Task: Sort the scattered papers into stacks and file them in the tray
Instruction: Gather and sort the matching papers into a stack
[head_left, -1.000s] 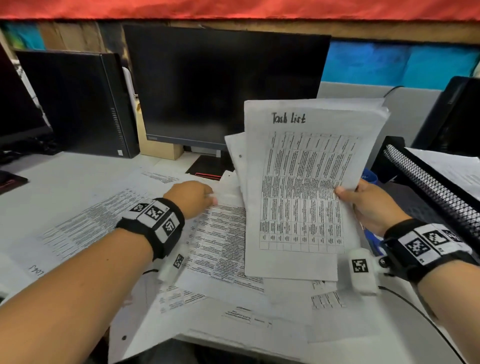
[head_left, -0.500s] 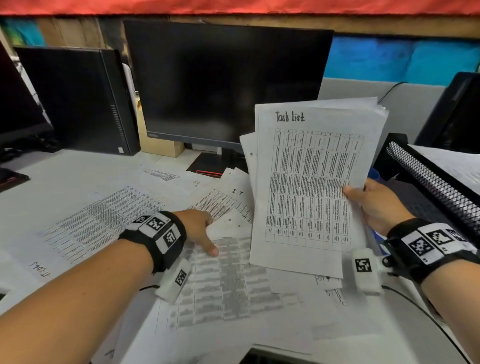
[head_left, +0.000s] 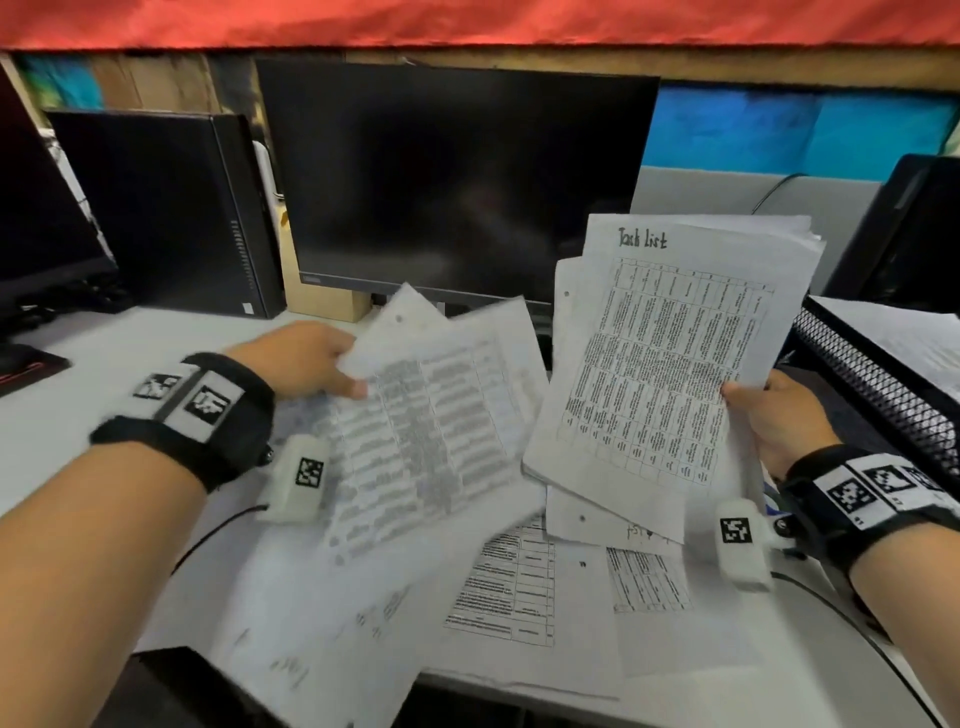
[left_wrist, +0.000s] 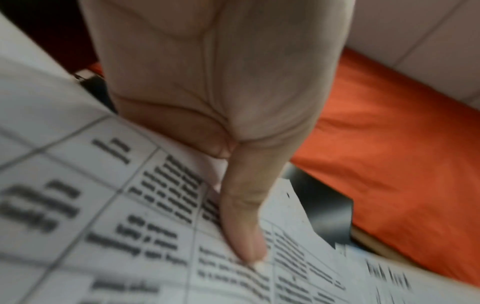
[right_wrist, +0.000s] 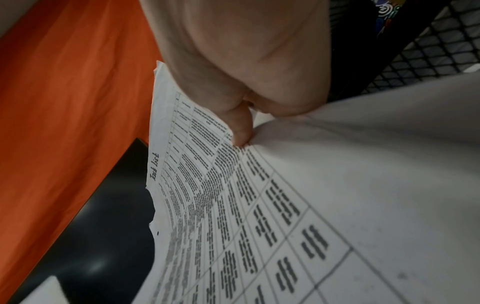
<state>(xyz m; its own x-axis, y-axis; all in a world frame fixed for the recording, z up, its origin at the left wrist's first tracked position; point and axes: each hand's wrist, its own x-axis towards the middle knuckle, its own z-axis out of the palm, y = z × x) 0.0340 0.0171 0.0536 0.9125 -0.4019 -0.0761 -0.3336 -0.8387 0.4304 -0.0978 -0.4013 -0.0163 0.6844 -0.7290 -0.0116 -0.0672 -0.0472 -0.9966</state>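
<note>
My right hand (head_left: 769, 415) grips a stack of papers (head_left: 660, 364) upright by its right edge; the top sheet is headed "Task List". In the right wrist view the thumb (right_wrist: 240, 131) presses on that printed table sheet (right_wrist: 233, 205). My left hand (head_left: 311, 358) pinches a printed sheet (head_left: 431, 426) by its upper left edge and holds it raised and blurred above the desk, left of the stack. The left thumb (left_wrist: 244, 226) lies on the sheet (left_wrist: 130, 226). More loose papers (head_left: 514, 587) lie scattered on the desk below. The black mesh tray (head_left: 883, 384) stands at the right.
A dark monitor (head_left: 457, 176) stands behind the papers, a black computer case (head_left: 156, 208) to its left, another screen (head_left: 36, 218) at the far left. A dark monitor (head_left: 914, 228) sits behind the tray. A cable (head_left: 852, 618) runs over the white desk (head_left: 104, 353) at the right.
My left hand has lifted a printed sheet off the desk pile and raised it up and back toward the held stack. The right hand's stack has shifted slightly right.
</note>
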